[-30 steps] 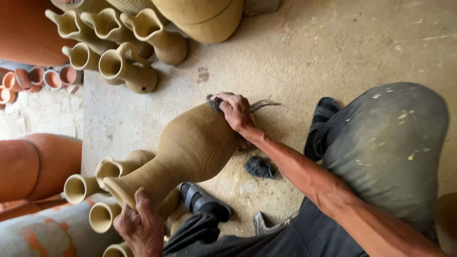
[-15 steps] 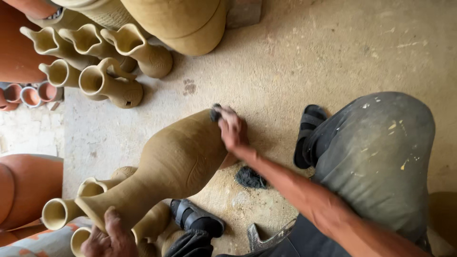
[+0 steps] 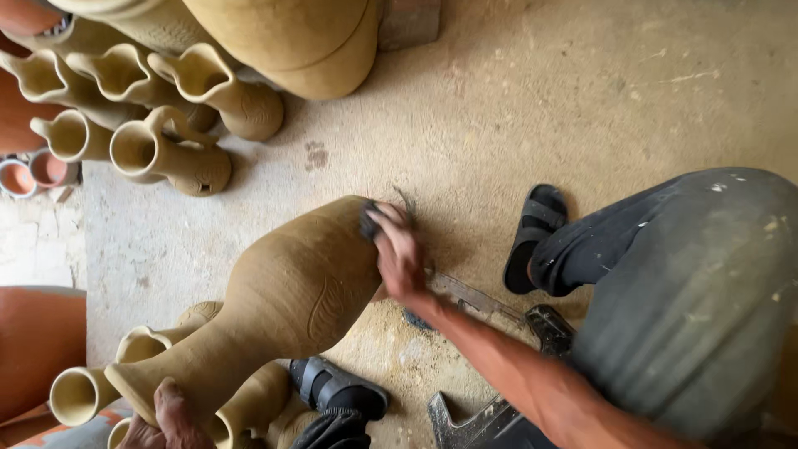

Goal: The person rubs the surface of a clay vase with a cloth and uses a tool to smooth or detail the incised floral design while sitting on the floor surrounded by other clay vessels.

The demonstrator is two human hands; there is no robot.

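A large unfired clay vase [image 3: 283,308] lies tilted across the floor, its base toward the middle and its neck toward the lower left. My right hand [image 3: 395,249] presses a small dark scrubbing pad [image 3: 371,221] against the vase's base edge. My left hand [image 3: 166,420] grips the neck near its flared rim at the bottom left, only partly in view. My legs in dark trousers and black sandals [image 3: 532,237] flank the vase.
Several unfired clay jugs [image 3: 170,158] stand at the upper left, under a big round pot [image 3: 291,41]. More jugs [image 3: 79,395] lie at the lower left beside orange fired pots [image 3: 37,349]. A metal tool [image 3: 465,295] lies on the dusty floor near my right forearm.
The view has drifted, so everything sits lower and more to the right. My right hand has slid along the vase's base with the pad. My left hand stays on the neck.
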